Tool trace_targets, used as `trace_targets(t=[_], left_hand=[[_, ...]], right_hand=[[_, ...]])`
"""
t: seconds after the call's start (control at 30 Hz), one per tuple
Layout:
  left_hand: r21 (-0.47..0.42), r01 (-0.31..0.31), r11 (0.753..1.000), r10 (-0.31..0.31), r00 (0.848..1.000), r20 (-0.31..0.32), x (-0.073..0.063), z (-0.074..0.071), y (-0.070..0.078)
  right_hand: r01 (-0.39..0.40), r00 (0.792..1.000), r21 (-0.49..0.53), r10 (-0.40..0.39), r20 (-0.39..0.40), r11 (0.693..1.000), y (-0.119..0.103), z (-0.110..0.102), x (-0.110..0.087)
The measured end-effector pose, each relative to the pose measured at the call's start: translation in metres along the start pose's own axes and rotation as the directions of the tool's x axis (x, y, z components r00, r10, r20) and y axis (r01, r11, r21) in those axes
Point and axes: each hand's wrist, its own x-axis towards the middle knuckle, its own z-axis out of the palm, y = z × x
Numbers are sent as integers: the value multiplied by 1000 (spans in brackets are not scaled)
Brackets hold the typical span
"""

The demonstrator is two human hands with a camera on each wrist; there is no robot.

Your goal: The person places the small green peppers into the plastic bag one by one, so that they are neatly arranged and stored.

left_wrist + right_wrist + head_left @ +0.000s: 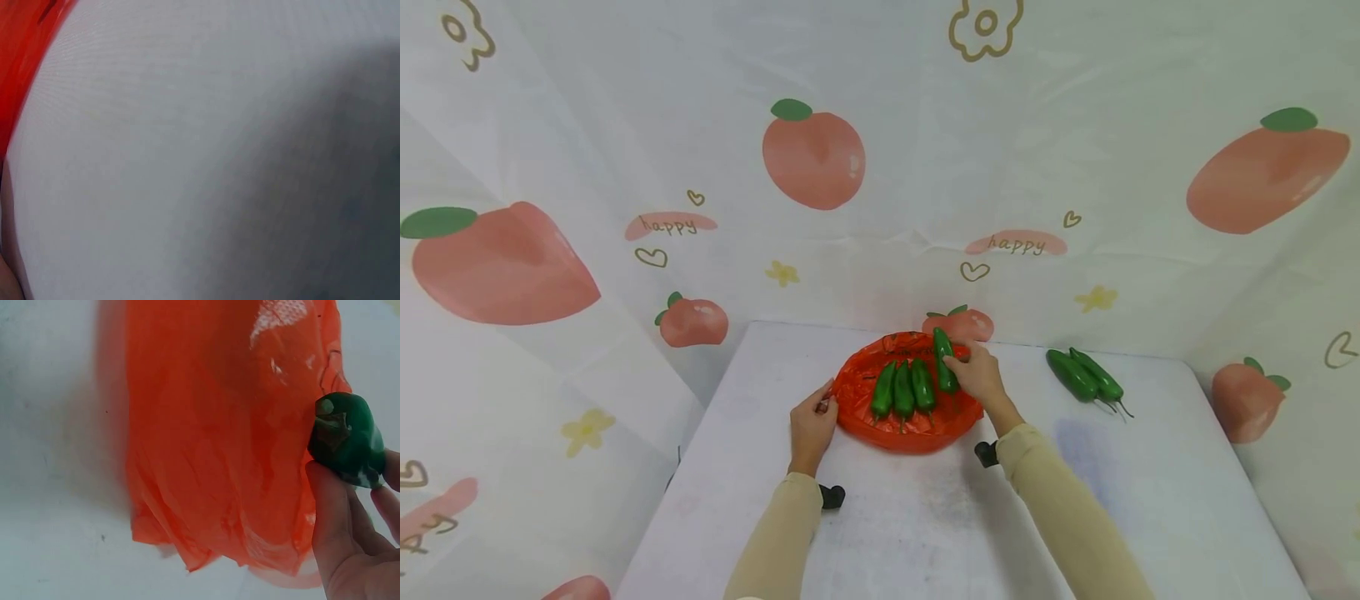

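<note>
A round, shallow container covered in a red plastic bag (880,435) sits on the table, and three green peppers (904,392) lie side by side in it. My right hand (979,377) grips another green pepper (347,439) between thumb and fingers, above the container's right part. That pepper's stem end faces the right wrist camera. At the container's left rim, my left hand (812,427) pinches the edge of the red bag between thumb and fingers. Only a sliver of the left hand shows in the left wrist view.
Two more green peppers (1084,377) with thin stems lie together on the white table (910,533), right of the container. Behind the table hangs a white cloth (895,192) printed with fruit, flowers and hearts.
</note>
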Motion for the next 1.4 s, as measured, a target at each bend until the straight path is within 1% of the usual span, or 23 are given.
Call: trace_targets(t=[0.13,0.33,0.5,0.7,0.9,1.1,1.17,1.27,1.4], left_hand=[[3,5,1000,-5,1000,5,0,0,-1],[3,-14,1000,14,1000,-2,-1,1,-3],[-1,-19,1000,19,1000,-5,-1,3,-5],[-10,-21,1000,21,1000,-8,1,6,-8],[-15,-36,999,35,999,-17,2,5,-5],[21,-23,1000,24,1000,-20,2,5,-7],[17,-22,1000,23,1000,-17,1,4,-6],[7,-33,999,33,999,-20,1,2,-4],[14,-51,999,52,998,-27,1,2,-3]], right_hand=[[-9,1000,-28,9,2,1000,-1,5,-1],[-15,1000,-44,16,16,999,-3,9,-3],[-7,1000,-94,8,14,996,-1,15,-4],[-3,999,-145,8,36,989,3,19,-3],[-11,998,-175,22,61,984,2,18,-2],[5,997,-215,11,74,977,2,23,-1],[5,997,-217,11,77,976,2,24,-2],[5,997,-225,13,79,974,1,26,-1],[0,997,-237,19,81,971,0,27,1]])
